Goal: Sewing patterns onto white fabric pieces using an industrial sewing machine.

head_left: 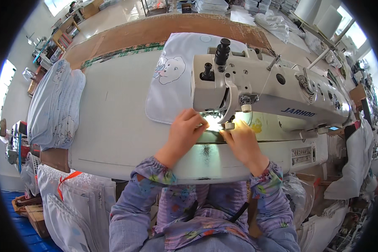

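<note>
While one sewing machine (273, 90) stands on the desk (113, 126), two hands press one white fabric piece (172, 84) flat at its needle.

The fabric piece, printed with a bear outline, lies flat with its long axis running away from the person, its near edge under the presser foot (229, 125) and its far end toward the desk's back edge. The left hand (187, 128) lies palm down on that near edge, fingers spread flat, clamped on nothing. The right hand (241, 138) rests palm down just right of the foot, fingers extended and close together. Both forearms in flowered sleeves rise from below. One stack of white pieces (54, 105) lies at the desk's left end.
</note>
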Demonstrator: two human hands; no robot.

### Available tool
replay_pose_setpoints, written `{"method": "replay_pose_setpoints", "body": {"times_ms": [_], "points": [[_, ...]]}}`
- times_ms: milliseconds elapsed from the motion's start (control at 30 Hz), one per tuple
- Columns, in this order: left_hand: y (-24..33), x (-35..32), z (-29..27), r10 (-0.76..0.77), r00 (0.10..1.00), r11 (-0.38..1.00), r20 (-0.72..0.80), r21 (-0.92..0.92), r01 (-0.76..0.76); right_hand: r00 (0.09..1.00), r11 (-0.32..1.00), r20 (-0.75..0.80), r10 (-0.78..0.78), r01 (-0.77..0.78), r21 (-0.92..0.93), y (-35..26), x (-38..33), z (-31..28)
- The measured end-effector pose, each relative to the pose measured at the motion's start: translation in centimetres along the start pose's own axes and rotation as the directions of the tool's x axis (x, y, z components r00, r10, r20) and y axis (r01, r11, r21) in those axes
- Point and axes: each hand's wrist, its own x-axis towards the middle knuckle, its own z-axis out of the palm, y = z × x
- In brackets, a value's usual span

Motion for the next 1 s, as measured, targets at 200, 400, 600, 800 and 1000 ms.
{"method": "replay_pose_setpoints", "body": {"times_ms": [200, 400, 600, 800, 1000], "points": [[-0.2, 0.2, -0.3, -0.136, 0.99, 0.975, -0.039, -0.184, 0.126, 0.992, 1.0, 0.126, 0.028, -0.028, 0.005, -1.9, 1.9, 1.6], [-4.5, 1.4, -4.3, -0.093, 0.87, 0.945, -0.484, 0.232, 0.23, 0.997, 0.998, -0.058, 0.053, -0.05, 0.042, -0.3, -0.9, 0.9], [-7.8, -0.3, -6.1, -0.222, 0.928, 0.758, -0.299, 0.546, 0.357, 0.952, 0.971, -0.236, 0.194, -0.152, 0.185, 1.1, -2.2, -0.3], [-6.1, -2.7, -6.5, -0.292, 0.9, 0.836, -0.323, 0.371, 0.404, 0.941, 0.962, -0.278, 0.191, -0.125, 0.242, 1.2, -3.3, -0.8], [-6.3, -1.0, -6.2, -0.318, 0.887, 0.792, -0.335, 0.42, 0.442, 0.938, 0.929, -0.223, 0.266, -0.187, 0.319, 0.3, -3.6, -1.2]]}}
